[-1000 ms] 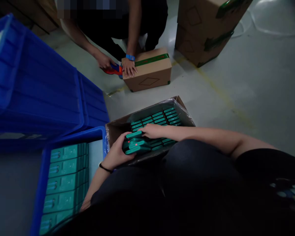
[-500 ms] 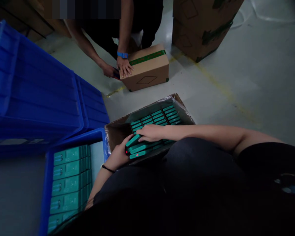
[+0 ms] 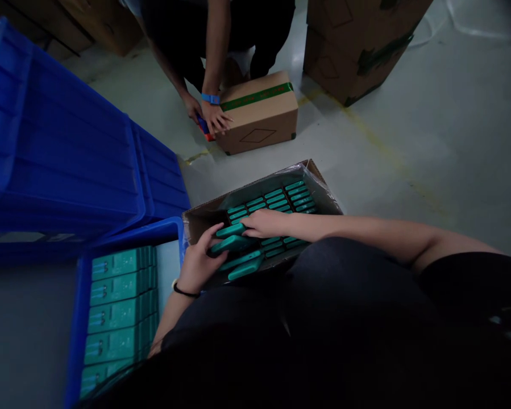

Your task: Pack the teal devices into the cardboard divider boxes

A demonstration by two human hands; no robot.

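Observation:
An open cardboard carton with a clear plastic liner stands in front of me, holding rows of slim teal boxes on edge. At its left end, my left hand curves its thumb and fingers around the ends of a tilted teal box. My right hand reaches in from the right, its fingertips closed on the top of a neighbouring teal box; part of its grip is hidden. Closer to me, more teal boxes lean at uneven angles.
Left of the carton, a blue crate holds stacked teal boxes; taller blue crates stand behind it. Opposite, a co-worker's hand presses a taped carton, the other holding a red-and-blue tool. Stacked cartons stand behind right.
My left hand has loosened and drawn slightly back to the left, and the teal boxes near it have spread apart and tilted. My right hand stays on top. The co-worker's tool hand has moved right.

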